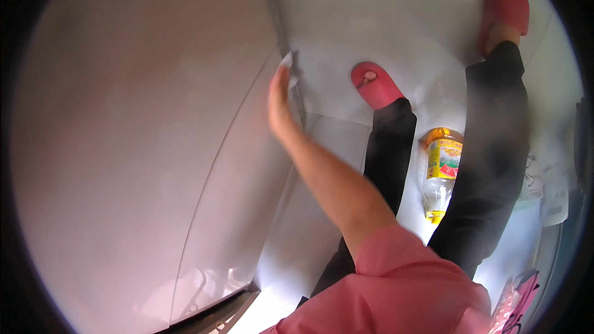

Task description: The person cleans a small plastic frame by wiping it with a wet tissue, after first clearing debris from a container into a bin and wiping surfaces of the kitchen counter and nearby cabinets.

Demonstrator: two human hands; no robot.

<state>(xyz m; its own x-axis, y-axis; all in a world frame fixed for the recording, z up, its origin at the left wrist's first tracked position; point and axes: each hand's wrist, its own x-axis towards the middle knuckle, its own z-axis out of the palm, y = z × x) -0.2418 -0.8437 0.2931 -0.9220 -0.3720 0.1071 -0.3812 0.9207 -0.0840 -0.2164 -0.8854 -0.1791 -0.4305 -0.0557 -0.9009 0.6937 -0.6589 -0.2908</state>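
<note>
My left hand [280, 102] reaches out past my left leg, seen almost edge-on with its fingers long and straight. A white cloth or tissue [288, 61] shows at the fingertips and along the palm side, partly hidden by the hand. The cloth lies at the dark joint where a large glossy pale panel [139, 125] meets the grey floor [371, 18]. Whether the fingers touch the panel I cannot tell. My right hand is out of view.
My feet wear red slippers [378, 86] on the floor. Between my black-trousered legs lies or stands a clear plastic bottle [441, 167] with a yellow cap and label, partly hidden. Pale containers [554, 195] and a pink item [522, 301] are at the right.
</note>
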